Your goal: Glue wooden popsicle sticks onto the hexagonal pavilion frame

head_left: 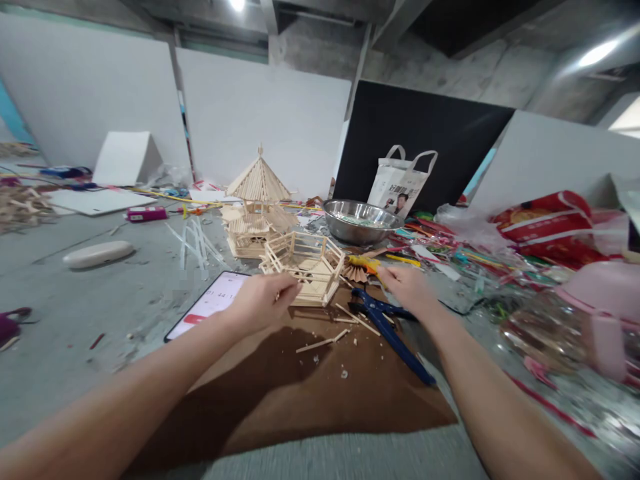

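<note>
My left hand is closed, its fingertips at the left front of a six-sided frame of thin wooden sticks. Whatever is between those fingers is hidden. My right hand is wrapped round a yellow-and-orange tool that looks like a hot glue gun, pointing left toward the frame. Below that hand lie dark blue pliers-like cutters. Loose wooden sticks and small scraps are scattered on the brown board. Behind the frame stands a stick pavilion with a pointed roof.
A phone showing a timer lies beside my left hand. Farther back stand a steel bowl and a white bag. Clutter, a red bag and a pink-lidded clear container fill the right. A white oblong case lies left.
</note>
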Demonstrator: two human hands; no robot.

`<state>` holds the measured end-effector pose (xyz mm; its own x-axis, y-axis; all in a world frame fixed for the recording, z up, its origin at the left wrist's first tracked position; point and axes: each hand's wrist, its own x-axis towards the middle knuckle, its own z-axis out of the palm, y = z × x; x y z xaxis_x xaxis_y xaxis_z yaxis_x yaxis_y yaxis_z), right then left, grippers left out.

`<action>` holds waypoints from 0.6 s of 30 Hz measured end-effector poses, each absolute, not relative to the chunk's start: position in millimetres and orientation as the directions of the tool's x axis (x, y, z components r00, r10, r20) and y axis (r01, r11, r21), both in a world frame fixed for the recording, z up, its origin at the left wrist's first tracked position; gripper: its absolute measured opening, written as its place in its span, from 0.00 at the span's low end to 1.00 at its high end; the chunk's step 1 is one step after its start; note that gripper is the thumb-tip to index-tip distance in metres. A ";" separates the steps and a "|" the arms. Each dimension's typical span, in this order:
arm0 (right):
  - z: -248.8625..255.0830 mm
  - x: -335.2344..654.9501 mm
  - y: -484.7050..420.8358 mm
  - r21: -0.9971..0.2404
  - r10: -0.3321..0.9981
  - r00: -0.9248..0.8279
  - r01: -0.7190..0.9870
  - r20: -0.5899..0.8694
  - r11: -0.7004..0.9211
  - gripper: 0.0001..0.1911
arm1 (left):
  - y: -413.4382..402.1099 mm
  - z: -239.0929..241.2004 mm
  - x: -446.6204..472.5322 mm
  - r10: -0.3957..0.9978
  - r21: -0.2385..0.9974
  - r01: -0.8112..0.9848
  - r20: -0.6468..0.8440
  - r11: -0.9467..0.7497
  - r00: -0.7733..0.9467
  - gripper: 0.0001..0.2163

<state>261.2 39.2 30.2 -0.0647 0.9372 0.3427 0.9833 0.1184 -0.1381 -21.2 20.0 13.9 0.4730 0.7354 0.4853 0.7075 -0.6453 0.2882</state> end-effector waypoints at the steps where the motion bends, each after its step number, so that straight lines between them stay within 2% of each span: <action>1: 25.4 266.7 38.8 -0.156 0.945 -0.061 0.981 0.322 0.116 0.19 | 13.7 9.8 -17.6 0.732 0.278 0.699 0.451 -0.659 0.511 0.12; 3: 16.6 276.7 38.5 -0.185 0.945 -0.057 0.975 0.321 0.121 0.12 | 2.9 1.1 -10.4 0.731 0.249 0.700 0.388 -0.669 0.561 0.11; 6: 7.8 286.0 37.2 -0.197 0.978 -0.023 0.978 0.209 0.065 0.17 | -6.6 -9.2 -1.5 0.735 0.219 0.711 0.345 -0.668 0.584 0.10; 10: 2.9 289.9 33.4 -0.092 0.999 -0.039 0.995 0.002 0.039 0.15 | -9.8 -16.7 2.7 0.786 0.255 0.756 0.354 -0.603 0.507 0.09; 13: -0.8 293.6 33.2 -0.053 0.997 -0.042 0.998 -0.057 0.039 0.13 | -10.0 -21.9 -1.0 0.809 0.267 0.777 0.343 -0.571 0.476 0.10; 18: -6.2 300.6 35.7 -0.063 0.995 -0.058 0.997 -0.084 0.053 0.13 | -9.0 -29.8 -9.7 0.774 0.235 0.746 0.326 -0.623 0.543 0.11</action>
<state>300.6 35.7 -6.2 -0.0582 0.9948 -0.0838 0.9966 0.0530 -0.0628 -9.7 -9.0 -29.8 0.5431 0.7738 0.3260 0.7464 -0.6227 0.2349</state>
